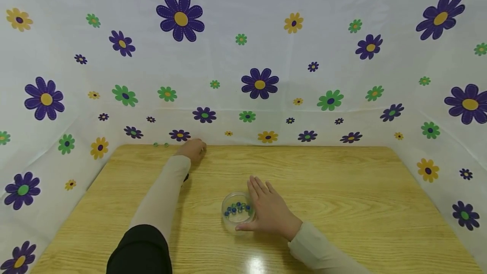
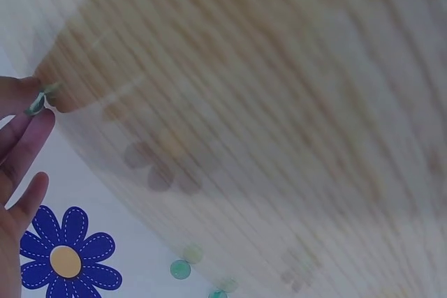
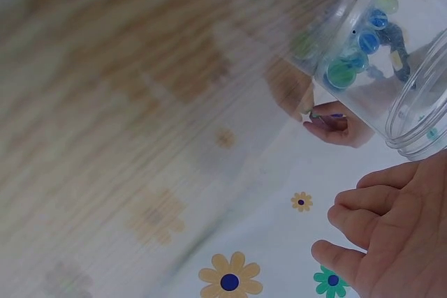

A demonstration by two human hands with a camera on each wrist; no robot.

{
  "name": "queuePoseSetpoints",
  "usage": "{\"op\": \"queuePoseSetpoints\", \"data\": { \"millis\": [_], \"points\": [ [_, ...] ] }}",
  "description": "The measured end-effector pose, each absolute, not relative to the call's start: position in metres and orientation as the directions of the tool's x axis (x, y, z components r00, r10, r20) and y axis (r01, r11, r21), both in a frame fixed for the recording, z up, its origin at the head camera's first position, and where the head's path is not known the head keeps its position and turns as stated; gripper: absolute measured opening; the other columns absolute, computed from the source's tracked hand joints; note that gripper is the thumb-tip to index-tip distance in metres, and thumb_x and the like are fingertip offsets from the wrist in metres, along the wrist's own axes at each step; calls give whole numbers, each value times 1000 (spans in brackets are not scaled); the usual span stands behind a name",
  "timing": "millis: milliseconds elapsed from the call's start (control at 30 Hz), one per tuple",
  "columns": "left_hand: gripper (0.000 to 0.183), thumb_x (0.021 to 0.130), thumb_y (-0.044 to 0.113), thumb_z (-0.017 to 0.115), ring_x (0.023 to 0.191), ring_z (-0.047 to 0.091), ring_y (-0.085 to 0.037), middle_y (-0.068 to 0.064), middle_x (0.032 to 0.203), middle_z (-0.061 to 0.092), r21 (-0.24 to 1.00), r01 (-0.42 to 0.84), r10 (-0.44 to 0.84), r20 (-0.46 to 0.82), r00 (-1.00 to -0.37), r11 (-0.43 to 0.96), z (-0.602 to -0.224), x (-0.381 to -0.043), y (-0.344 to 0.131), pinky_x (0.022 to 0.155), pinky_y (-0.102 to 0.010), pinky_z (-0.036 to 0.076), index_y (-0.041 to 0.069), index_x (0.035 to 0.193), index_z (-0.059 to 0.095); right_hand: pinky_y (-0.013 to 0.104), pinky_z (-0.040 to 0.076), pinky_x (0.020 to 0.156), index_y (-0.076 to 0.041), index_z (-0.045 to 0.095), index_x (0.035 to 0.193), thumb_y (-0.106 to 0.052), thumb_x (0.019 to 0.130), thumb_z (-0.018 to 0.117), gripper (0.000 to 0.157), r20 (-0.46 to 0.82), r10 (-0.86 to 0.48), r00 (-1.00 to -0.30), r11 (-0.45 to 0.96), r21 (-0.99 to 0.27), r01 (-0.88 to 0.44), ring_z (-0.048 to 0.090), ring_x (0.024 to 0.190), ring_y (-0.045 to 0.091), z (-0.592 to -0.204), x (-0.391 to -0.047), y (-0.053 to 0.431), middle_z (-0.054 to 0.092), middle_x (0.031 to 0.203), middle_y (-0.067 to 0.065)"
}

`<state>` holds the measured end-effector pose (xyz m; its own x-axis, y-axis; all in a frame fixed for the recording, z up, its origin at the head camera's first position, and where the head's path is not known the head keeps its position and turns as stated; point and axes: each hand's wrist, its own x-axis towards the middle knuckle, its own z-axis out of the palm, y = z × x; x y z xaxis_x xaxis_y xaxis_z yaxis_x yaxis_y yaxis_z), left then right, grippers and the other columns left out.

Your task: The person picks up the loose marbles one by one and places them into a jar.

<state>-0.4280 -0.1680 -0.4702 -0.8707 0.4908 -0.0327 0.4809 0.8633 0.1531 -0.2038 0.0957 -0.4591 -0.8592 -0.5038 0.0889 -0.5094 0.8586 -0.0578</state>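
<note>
My left hand [image 1: 193,150] is at the table's back edge. In the left wrist view its thumb and fingertips pinch a clear glass marble [image 2: 38,101] with a green-white swirl. Two green marbles, one of them this marble [image 2: 180,269], lie along the back edge to the left of that hand. My right hand [image 1: 272,210] is spread along the right side of a clear plastic jar [image 1: 228,223], fingers straight and thumb out at the near side. Several blue and green marbles [image 3: 349,64] lie on the jar's bottom; its threaded mouth [image 3: 419,116] has no lid on it.
The wood-grain table [image 1: 342,189] is glossy and mirrors things. A white cloth with printed flowers [image 1: 224,54] hangs upright along its back and both sides, meeting the back edge by my left hand.
</note>
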Motion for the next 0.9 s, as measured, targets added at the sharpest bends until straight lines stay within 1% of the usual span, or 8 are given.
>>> {"op": "queuePoseSetpoints", "data": {
  "millis": [200, 333, 633, 800, 867, 900],
  "points": [
    [18, 87, 4, 60, 101, 62, -29, -14, 104, 67, 171, 497, 512, -55, -858, 851, -475, -432, -170, 90, -40, 51, 0, 101, 69, 46, 26, 114, 2, 24, 147, -83, 70, 49, 118, 83, -500, -862, 861, -55, -505, 24, 144, 28, -460, -204, 96, 25, 154, 18],
    [16, 85, 3, 62, 100, 61, -28, -13, 102, 67, 181, 506, 524, -65, -849, 843, -474, -434, -170, 90, -40, 51, 1, 99, 70, 46, 26, 114, 2, 24, 147, -83, 70, 49, 118, 82, -499, -863, 862, -58, -504, 24, 144, 28, -459, -203, 96, 25, 154, 18],
    [18, 84, -1, 62, 103, 60, -30, -14, 104, 67, 196, 465, 491, -108, -865, 863, -468, -430, -168, 93, -41, 49, 0, 101, 71, 46, 27, 114, 3, 25, 147, -82, 70, 50, 117, 88, -499, -862, 861, -59, -505, 25, 143, 29, -457, -204, 96, 26, 154, 19],
    [20, 83, -1, 63, 102, 62, -30, -13, 105, 69, 164, 478, 494, -75, -866, 863, -473, -430, -171, 93, -42, 49, 2, 101, 71, 46, 26, 114, 3, 25, 147, -82, 70, 49, 117, 83, -500, -862, 861, -60, -506, 24, 144, 28, -457, -203, 96, 25, 154, 18],
    [18, 83, 0, 64, 98, 64, -28, -11, 101, 70, 131, 504, 513, -40, -857, 853, -476, -430, -172, 91, -41, 50, 4, 98, 72, 46, 26, 114, 3, 24, 147, -82, 70, 49, 117, 82, -501, -861, 860, -60, -506, 24, 144, 28, -457, -203, 96, 24, 154, 18],
    [16, 82, 0, 63, 92, 65, -26, -10, 97, 71, 112, 522, 527, -23, -849, 846, -477, -431, -173, 88, -41, 51, 4, 94, 73, 46, 26, 114, 3, 25, 147, -82, 70, 50, 117, 83, -502, -861, 860, -60, -507, 24, 144, 28, -457, -203, 96, 25, 154, 18]
  ]
}}
